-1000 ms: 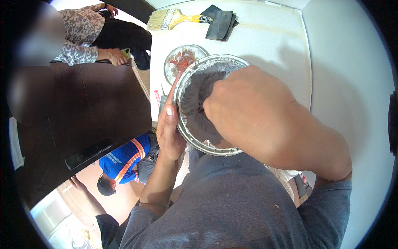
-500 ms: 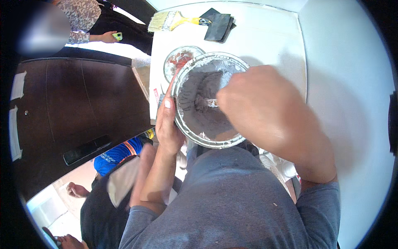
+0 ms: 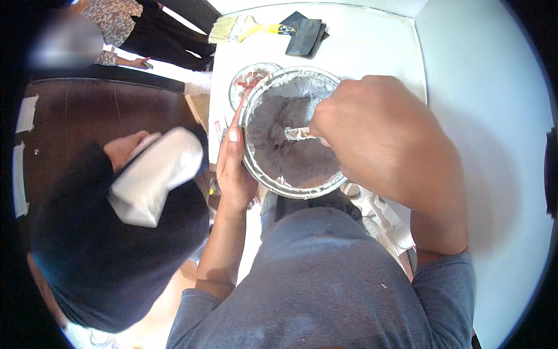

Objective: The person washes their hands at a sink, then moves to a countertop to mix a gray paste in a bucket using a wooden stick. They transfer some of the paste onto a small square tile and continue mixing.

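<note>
A round bucket (image 3: 293, 192) with a white-smeared rim stands before me, holding thick grey-brown paste (image 3: 280, 154). My left hand (image 3: 235, 168) grips the bucket's left side, thumb toward me and fingers stretched along the wall. Over the bucket's right half, my right hand (image 3: 360, 128) is closed around a paste-smeared stick (image 3: 299, 134). The stick reaches out leftward over the paste; the rest of it is hidden by my fist. Behind the bucket, a smaller round can or lid (image 3: 247, 81) with red and white smears is partly covered.
On the white tabletop (image 3: 372, 41) lie a wide paintbrush (image 3: 244, 28) with a yellow handle and dark sheets (image 3: 308, 38). A pale wall (image 3: 482, 116) rises at right. Close on my left, a person in dark clothing (image 3: 116, 250) has a white object (image 3: 157, 180). Another person stands farther back.
My right fist has risen slightly, and more of the stick shows above the paste. The bucket appears slightly higher in view. The person in dark clothing has come up on my left.
</note>
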Tool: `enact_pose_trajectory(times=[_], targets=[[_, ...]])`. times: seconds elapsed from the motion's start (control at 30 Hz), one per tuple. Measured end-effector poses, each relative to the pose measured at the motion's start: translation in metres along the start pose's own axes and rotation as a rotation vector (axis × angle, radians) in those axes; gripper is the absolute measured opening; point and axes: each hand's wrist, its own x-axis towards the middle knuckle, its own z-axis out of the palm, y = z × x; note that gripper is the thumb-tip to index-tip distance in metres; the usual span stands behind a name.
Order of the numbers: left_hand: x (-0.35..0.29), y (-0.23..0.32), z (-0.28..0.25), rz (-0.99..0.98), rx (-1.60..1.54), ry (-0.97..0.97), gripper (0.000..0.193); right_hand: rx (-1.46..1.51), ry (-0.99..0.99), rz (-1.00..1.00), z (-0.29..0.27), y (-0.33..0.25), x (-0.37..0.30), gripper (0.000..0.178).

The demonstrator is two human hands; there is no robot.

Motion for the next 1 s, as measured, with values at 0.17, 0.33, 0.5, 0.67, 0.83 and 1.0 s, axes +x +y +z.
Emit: enact_pose_trajectory(times=[0.17, 0.33, 0.5, 0.67, 0.83, 1.0], targets=[[0.001, -0.001, -0.001, 0.004, 0.017, 0.002, 0.067, -0.077, -0.512, 0.173, 0.001, -0.019, 0.020, 0.008], [0.001, -0.006, -0.006, -0.007, 0.013, -0.003, 0.067, -0.080, -0.004, 0.058, -0.019, -0.007, -0.004, 0.008], [0.005, -0.006, -0.006, 0.026, 0.061, -0.006, 0.067, -0.029, 0.003, 0.052, -0.003, -0.006, 0.002, 0.007], [0.007, -0.006, -0.001, 0.016, 0.042, -0.004, 0.067, 0.025, -0.257, 0.053, 0.016, 0.001, 0.007, 0.008], [0.009, -0.007, -0.007, 0.025, 0.043, -0.043, 0.067, -0.030, 0.121, 0.038, -0.005, -0.010, -0.004, 0.013], [0.011, -0.006, -0.011, 0.027, 0.099, -0.072, 0.068, 0.075, -0.081, 0.012, 0.021, 0.000, -0.009, 0.019]])
